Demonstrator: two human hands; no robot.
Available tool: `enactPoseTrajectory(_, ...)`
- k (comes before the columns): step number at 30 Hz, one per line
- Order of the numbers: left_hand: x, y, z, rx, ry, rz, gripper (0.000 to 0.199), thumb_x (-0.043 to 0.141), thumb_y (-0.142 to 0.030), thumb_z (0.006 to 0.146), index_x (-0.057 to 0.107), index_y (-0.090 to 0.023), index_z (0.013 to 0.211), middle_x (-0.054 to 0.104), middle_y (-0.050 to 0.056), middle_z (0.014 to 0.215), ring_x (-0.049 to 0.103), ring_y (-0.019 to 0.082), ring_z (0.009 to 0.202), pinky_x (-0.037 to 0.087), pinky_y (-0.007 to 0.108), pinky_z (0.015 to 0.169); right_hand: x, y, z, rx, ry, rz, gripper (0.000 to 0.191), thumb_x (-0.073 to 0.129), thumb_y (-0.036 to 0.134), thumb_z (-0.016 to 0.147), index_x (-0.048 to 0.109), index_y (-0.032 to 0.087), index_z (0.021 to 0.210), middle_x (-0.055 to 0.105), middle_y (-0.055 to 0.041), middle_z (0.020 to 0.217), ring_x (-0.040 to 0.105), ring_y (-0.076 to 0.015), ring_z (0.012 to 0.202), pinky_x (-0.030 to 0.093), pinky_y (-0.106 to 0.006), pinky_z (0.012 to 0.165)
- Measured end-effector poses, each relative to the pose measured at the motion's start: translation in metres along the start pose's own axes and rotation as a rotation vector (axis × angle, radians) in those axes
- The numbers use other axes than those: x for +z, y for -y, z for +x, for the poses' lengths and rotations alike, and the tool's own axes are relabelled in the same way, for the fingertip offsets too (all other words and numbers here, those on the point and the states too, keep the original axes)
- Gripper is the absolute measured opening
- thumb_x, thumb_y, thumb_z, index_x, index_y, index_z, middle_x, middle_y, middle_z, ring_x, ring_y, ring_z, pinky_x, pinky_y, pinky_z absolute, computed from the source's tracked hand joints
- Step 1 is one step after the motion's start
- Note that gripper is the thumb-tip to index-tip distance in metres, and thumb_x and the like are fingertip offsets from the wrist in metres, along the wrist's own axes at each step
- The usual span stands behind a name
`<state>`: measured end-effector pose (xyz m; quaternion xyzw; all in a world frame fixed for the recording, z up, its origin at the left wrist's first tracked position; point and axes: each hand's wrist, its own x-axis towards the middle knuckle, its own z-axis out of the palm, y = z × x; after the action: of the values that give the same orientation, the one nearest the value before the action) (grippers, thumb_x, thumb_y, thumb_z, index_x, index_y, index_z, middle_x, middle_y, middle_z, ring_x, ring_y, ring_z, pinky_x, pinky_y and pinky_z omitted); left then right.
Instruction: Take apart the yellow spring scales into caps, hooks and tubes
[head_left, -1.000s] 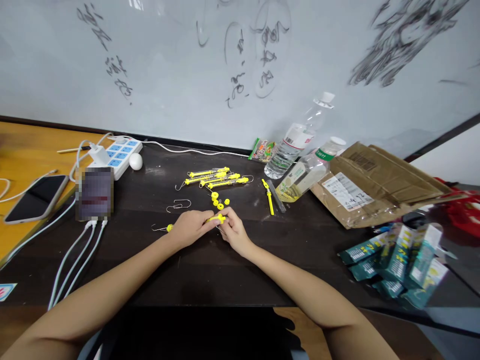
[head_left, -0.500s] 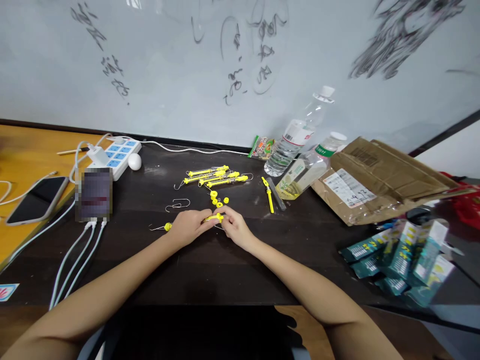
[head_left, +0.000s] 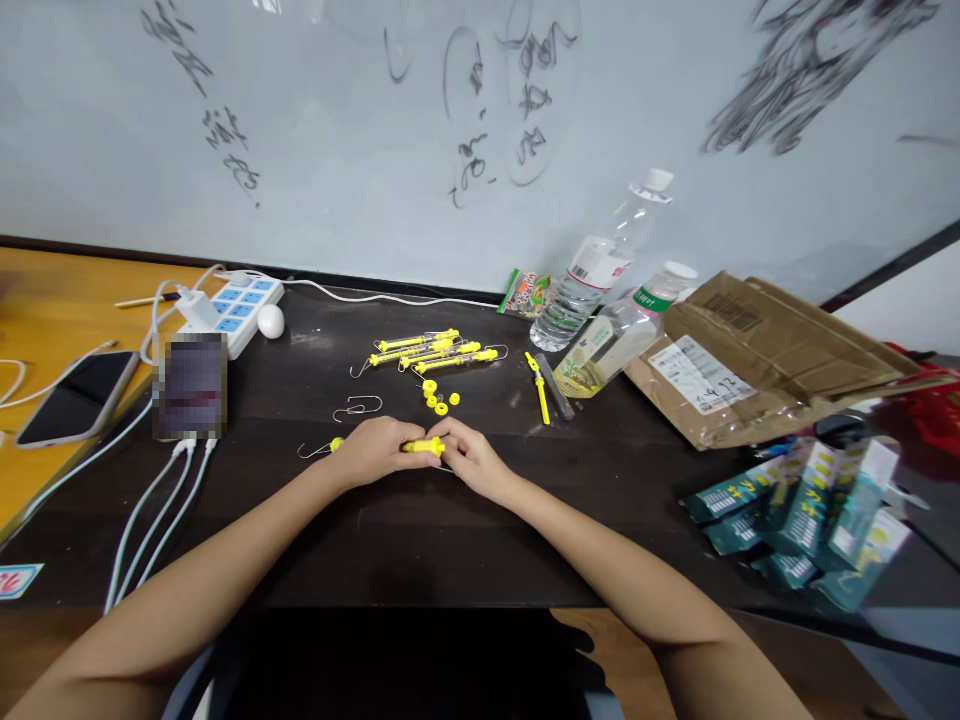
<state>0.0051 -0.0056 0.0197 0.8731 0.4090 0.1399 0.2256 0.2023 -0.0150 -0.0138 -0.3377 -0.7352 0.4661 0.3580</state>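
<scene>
Yellow part (head_left: 424,448): resting mid-table between both hands; left hand (head_left: 375,450) is grasping its body, right hand (head_left: 472,460) is pinching its right end. Yellow rings (head_left: 430,387): lying just beyond, closest to the fingers. Wire hook (head_left: 352,409): lying left of them. Yellow-ended tubes (head_left: 439,353): lying farther. Water bottle (head_left: 592,270): standing far right. Brown package (head_left: 772,350), green boxes (head_left: 806,505): lying well right.
</scene>
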Motion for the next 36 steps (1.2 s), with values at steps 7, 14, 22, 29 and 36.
enactPoseTrajectory(7,0.008,0.000,-0.001,-0.004,-0.081,0.224,0.058,0.032,-0.070,0.085,0.058,-0.020,0.074,0.058,0.000,0.061,0.054,0.015,0.057,0.022,0.023,0.052,0.001,0.004,0.001,0.048,-0.038,0.091,0.010,0.045,0.025,0.087,0.052,0.018,0.090,0.038,0.0076,0.055,0.032,-0.0075,0.047,0.026,-0.020,0.048)
enactPoseTrajectory(14,0.010,-0.001,-0.002,0.004,-0.090,0.267,0.062,0.025,-0.072,0.085,0.060,-0.021,0.079,0.060,0.002,0.063,0.056,0.015,0.059,0.026,0.022,0.052,0.002,-0.003,0.002,0.098,-0.023,0.112,0.010,0.045,0.022,0.085,0.052,0.018,0.091,0.041,0.0076,0.054,0.032,-0.0066,0.044,0.024,-0.019,0.044)
enactPoseTrajectory(22,0.011,0.002,-0.002,0.008,-0.038,0.272,0.054,0.027,-0.065,0.090,0.059,-0.021,0.085,0.063,0.002,0.067,0.059,0.017,0.063,0.025,0.023,0.052,0.002,0.000,0.003,0.126,-0.026,0.131,0.009,0.047,0.024,0.084,0.051,0.019,0.089,0.037,0.0096,0.049,0.029,-0.0059,0.040,0.021,-0.018,0.042)
enactPoseTrajectory(29,0.014,-0.006,0.000,-0.097,-0.155,0.275,0.051,0.031,-0.063,0.090,0.057,-0.020,0.082,0.062,0.002,0.067,0.058,0.017,0.062,0.024,0.023,0.052,0.003,-0.006,0.005,0.209,-0.032,0.213,0.010,0.049,0.030,0.085,0.048,0.020,0.089,0.032,0.0128,0.043,0.025,-0.0045,0.030,0.018,-0.016,0.033)
enactPoseTrajectory(36,0.011,-0.004,-0.001,-0.100,-0.246,0.299,0.044,0.035,-0.059,0.091,0.055,-0.020,0.089,0.064,0.001,0.070,0.060,0.016,0.064,0.026,0.023,0.053,0.002,-0.013,0.009,0.154,-0.139,0.144,0.015,0.045,0.029,0.089,0.050,0.020,0.099,0.036,0.0103,0.052,0.031,-0.0042,0.037,0.026,-0.015,0.036)
